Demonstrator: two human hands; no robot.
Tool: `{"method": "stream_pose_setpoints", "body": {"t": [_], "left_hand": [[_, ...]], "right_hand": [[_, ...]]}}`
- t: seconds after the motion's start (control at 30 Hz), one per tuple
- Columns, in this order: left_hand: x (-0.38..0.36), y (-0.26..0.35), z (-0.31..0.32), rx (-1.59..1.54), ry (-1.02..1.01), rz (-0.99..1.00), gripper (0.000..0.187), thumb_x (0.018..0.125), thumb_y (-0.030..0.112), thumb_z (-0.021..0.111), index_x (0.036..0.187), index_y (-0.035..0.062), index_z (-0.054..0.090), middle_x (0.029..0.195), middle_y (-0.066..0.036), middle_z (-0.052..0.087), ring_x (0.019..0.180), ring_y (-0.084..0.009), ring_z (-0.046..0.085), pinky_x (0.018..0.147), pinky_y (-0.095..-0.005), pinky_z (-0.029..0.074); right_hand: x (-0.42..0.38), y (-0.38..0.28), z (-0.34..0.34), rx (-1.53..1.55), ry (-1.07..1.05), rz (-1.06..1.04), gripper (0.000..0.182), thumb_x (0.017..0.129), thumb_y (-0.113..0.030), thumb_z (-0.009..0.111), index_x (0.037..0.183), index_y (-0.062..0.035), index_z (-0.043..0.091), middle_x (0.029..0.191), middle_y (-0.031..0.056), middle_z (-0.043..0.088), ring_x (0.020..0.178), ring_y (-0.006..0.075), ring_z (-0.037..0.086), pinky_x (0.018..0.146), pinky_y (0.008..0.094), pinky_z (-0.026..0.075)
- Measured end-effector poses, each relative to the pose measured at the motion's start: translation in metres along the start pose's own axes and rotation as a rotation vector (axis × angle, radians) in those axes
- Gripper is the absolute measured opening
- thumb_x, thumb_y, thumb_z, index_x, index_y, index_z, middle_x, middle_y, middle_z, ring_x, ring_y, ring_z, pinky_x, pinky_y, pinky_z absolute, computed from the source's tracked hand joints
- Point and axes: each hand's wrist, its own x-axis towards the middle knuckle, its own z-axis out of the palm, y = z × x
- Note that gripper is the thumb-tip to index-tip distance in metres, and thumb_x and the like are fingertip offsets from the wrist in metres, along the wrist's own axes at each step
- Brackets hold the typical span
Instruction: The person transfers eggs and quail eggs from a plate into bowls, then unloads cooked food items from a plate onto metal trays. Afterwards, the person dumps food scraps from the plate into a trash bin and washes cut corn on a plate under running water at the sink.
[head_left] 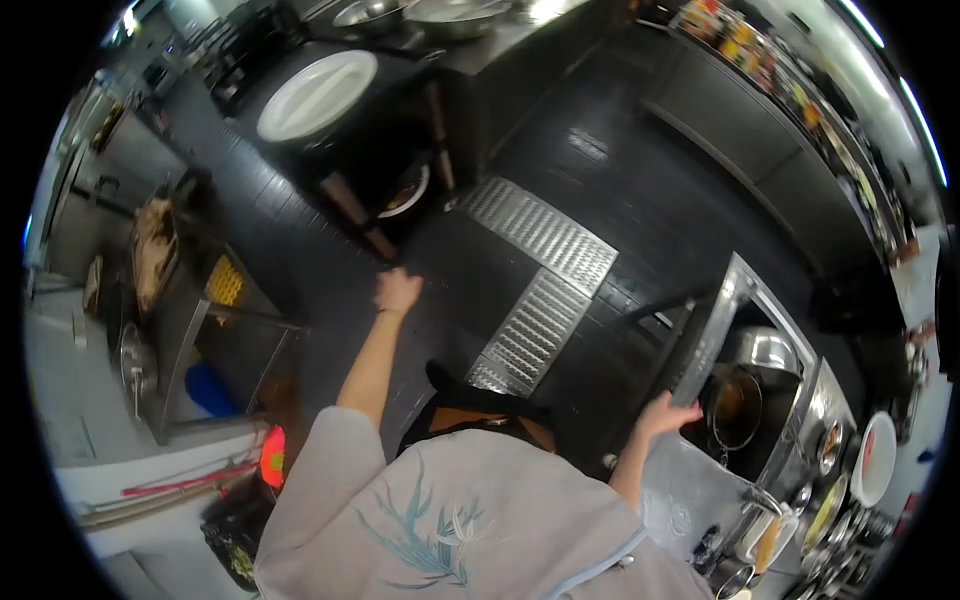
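Observation:
My left hand [398, 291] is held out over the dark floor, below a dark cart that carries a large white oval dish [318, 95]. Its fingers look curled, and whatever may be in them is too small to make out. On the right, my right hand [665, 415] is at the lower end of a grey metal panel [708, 345], fingers against its edge. Beside the panel, a metal frame surrounds a dark round pot [735, 408] and a shiny steel pot [766, 350].
Metal floor grating [540, 240] runs across the dark floor ahead. A metal rack [235, 320] stands at left. A long steel counter [750, 130] lines the upper right. Bowls and a white plate [875, 460] are at lower right.

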Motion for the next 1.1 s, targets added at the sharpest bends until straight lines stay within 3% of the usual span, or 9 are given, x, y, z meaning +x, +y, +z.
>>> {"method": "stream_pose_setpoints", "body": {"t": [0.07, 0.1, 0.17, 0.23, 0.3, 0.47, 0.7, 0.83, 1.1], "left_hand": [[-0.004, -0.121, -0.036, 0.064, 0.229, -0.041, 0.035, 0.072, 0.022, 0.054, 0.099, 0.0005, 0.057, 0.11, -0.026, 0.05, 0.101, -0.0404, 0.049, 0.083, -0.0484, 0.043], [-0.011, -0.173, -0.053, -0.034, 0.038, -0.169, 0.035, 0.074, 0.023, 0.053, 0.102, 0.0023, 0.056, 0.113, -0.027, 0.048, 0.102, -0.0404, 0.049, 0.082, -0.0524, 0.042], [-0.063, -0.221, -0.065, 0.155, 0.063, -0.646, 0.036, 0.075, 0.028, 0.056, 0.104, 0.0072, 0.056, 0.115, -0.018, 0.048, 0.107, -0.0353, 0.047, 0.08, -0.0548, 0.041], [-0.101, -0.296, -0.062, 0.216, -0.026, -0.64, 0.036, 0.076, 0.029, 0.058, 0.105, 0.0077, 0.056, 0.115, -0.016, 0.048, 0.108, -0.0331, 0.047, 0.082, -0.0531, 0.041], [-0.131, -0.351, -0.05, -0.002, -0.017, -0.729, 0.037, 0.076, 0.026, 0.057, 0.105, 0.0033, 0.055, 0.112, -0.021, 0.052, 0.104, -0.0358, 0.051, 0.085, -0.0479, 0.043], [-0.173, -0.419, -0.011, -0.076, -0.284, -0.878, 0.038, 0.075, 0.027, 0.058, 0.105, 0.0029, 0.055, 0.11, -0.022, 0.054, 0.105, -0.0376, 0.051, 0.082, -0.046, 0.045], [-0.133, -0.449, 0.001, -0.282, -0.176, -0.936, 0.036, 0.072, 0.027, 0.061, 0.099, 0.0031, 0.058, 0.101, -0.02, 0.059, 0.1, -0.0364, 0.054, 0.08, -0.0428, 0.046], [-0.074, -0.49, 0.051, -0.171, 0.068, -0.488, 0.025, 0.075, 0.022, 0.057, 0.093, 0.0046, 0.06, 0.09, -0.018, 0.061, 0.079, -0.0381, 0.058, 0.069, -0.0434, 0.047], [0.117, -0.387, -0.057, -0.828, 0.167, -0.501, 0.015, 0.076, 0.013, 0.054, 0.084, 0.0017, 0.06, 0.08, -0.018, 0.062, 0.079, -0.032, 0.061, 0.068, -0.0368, 0.048]], "right_hand": [[-0.048, -0.048, 0.058, -0.093, -0.22, -0.17, 0.065, 0.065, -0.002, 0.059, 0.12, 0.011, 0.027, 0.122, 0.0259, 0.033, 0.116, 0.037, 0.035, 0.101, 0.0406, 0.025], [-0.065, -0.052, 0.089, -0.047, -0.316, -0.109, 0.058, 0.066, -0.003, 0.06, 0.115, 0.01, 0.033, 0.118, 0.0245, 0.035, 0.113, 0.0361, 0.037, 0.099, 0.0406, 0.026], [-0.1, -0.071, 0.149, 0.069, -0.668, 0.096, 0.046, 0.07, -0.008, 0.061, 0.108, 0.0076, 0.041, 0.113, 0.0217, 0.038, 0.109, 0.0302, 0.041, 0.093, 0.0364, 0.033], [-0.155, -0.133, 0.191, 0.006, -0.919, 0.1, 0.041, 0.071, -0.02, 0.059, 0.104, 0.0036, 0.055, 0.089, 0.0151, 0.06, 0.084, 0.0246, 0.055, 0.079, 0.0322, 0.042], [-0.202, -0.168, 0.232, 0.153, -1.34, 0.013, 0.033, 0.076, -0.019, 0.054, 0.102, 0.0007, 0.057, 0.088, 0.0095, 0.06, 0.083, 0.018, 0.055, 0.072, 0.0271, 0.041], [-0.314, -0.257, 0.276, 0.108, -1.692, -0.098, 0.025, 0.079, -0.017, 0.051, 0.096, -0.0002, 0.058, 0.084, 0.0066, 0.06, 0.074, 0.0145, 0.056, 0.063, 0.0245, 0.041], [-0.42, -0.26, 0.359, -0.15, -1.947, 0.001, 0.023, 0.08, -0.014, 0.053, 0.101, -0.0033, 0.055, 0.082, 0.0072, 0.061, 0.076, 0.0165, 0.059, 0.066, 0.0275, 0.046], [-0.5, -0.235, 0.434, -0.407, -2.005, 0.097, 0.021, 0.081, -0.015, 0.052, 0.098, -0.0015, 0.054, 0.083, 0.0103, 0.061, 0.072, 0.019, 0.061, 0.057, 0.0261, 0.046], [-0.629, -0.339, 0.501, -0.13, -1.862, 0.497, 0.018, 0.082, -0.016, 0.05, 0.096, -0.0049, 0.051, 0.085, 0.0127, 0.063, 0.072, 0.0192, 0.062, 0.053, 0.0249, 0.046]]}}
